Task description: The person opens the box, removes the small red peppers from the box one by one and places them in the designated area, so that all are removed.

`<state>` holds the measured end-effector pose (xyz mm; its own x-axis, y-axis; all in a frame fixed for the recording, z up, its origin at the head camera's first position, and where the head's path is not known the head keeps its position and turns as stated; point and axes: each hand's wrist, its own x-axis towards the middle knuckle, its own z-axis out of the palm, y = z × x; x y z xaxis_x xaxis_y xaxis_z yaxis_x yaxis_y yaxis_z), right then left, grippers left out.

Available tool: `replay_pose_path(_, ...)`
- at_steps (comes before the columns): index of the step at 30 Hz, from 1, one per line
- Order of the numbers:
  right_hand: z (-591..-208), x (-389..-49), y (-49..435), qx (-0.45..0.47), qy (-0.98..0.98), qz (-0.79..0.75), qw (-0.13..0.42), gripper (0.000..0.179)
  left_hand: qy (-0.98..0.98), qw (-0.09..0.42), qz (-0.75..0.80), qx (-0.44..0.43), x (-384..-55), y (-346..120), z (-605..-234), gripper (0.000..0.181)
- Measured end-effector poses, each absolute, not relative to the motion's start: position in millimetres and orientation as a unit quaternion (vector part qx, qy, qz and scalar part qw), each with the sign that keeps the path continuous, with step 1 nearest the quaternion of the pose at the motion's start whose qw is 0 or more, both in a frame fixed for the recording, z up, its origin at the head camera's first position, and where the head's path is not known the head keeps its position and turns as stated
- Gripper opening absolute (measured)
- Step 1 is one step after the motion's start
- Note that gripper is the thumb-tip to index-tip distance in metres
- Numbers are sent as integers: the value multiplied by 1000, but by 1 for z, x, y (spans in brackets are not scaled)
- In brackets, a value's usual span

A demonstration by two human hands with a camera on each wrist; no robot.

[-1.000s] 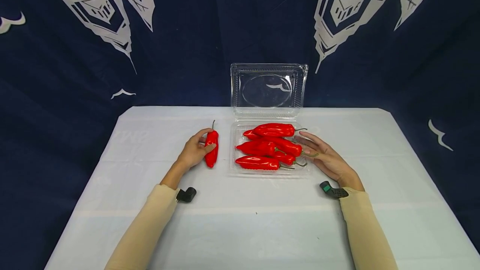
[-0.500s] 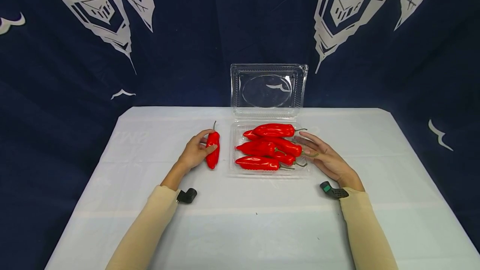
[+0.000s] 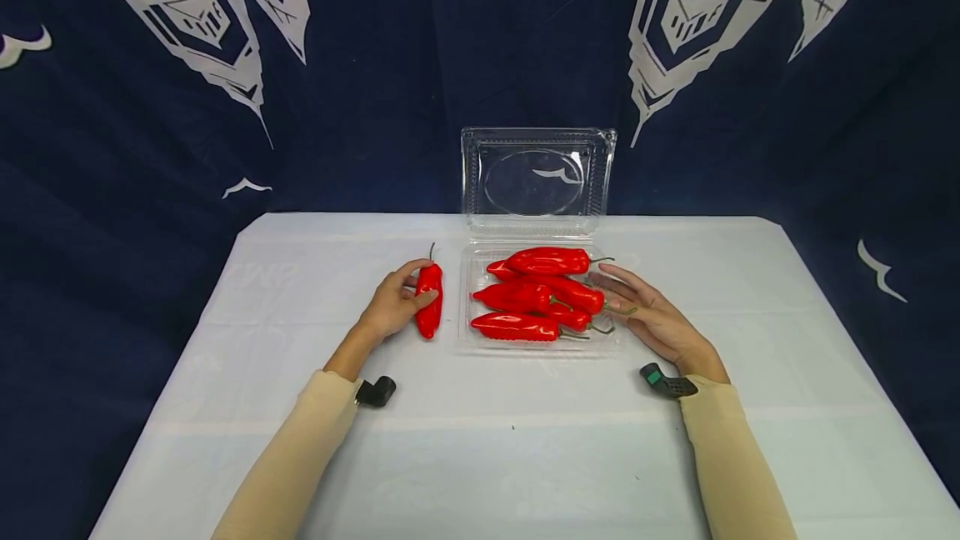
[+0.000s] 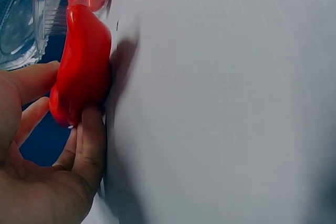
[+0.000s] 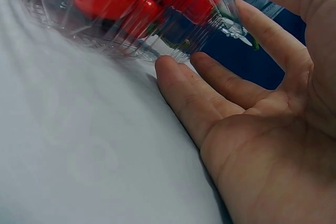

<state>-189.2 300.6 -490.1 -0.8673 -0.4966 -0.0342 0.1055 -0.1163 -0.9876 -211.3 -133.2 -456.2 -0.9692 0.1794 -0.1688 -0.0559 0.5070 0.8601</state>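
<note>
My left hand (image 3: 390,305) holds a glossy red chili pepper (image 3: 429,302) between thumb and fingers, its thin green stem pointing away from me. In the left wrist view the pepper (image 4: 84,61) lies close along the white surface, its tip toward the container. To its right stands a clear hinged plastic container (image 3: 467,338) with several red chili peppers (image 3: 517,326) inside, some piled on others. Beside the container's right wall is my right hand (image 3: 660,325). In the right wrist view that hand's fingers (image 5: 184,93) are fairly straight, fingertips right at the ribbed wall.
The container's transparent lid (image 3: 536,173) stands raised at the back, near the table's far edge. A white cloth covers the table (image 3: 517,457). Behind hangs a dark blue curtain (image 3: 360,107) with white printed shapes. Pepper stems stick out over the container's right side.
My left hand has slid slightly right and toward me with the chili pepper, nearer the container. The right hand and the container have stayed in place.
</note>
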Motion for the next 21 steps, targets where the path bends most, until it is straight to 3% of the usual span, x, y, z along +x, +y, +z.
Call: replay_pose_path(21,-486,-188,299,-146,639,-727,206,63,869,102,482,38,-214,-142,-442,53)
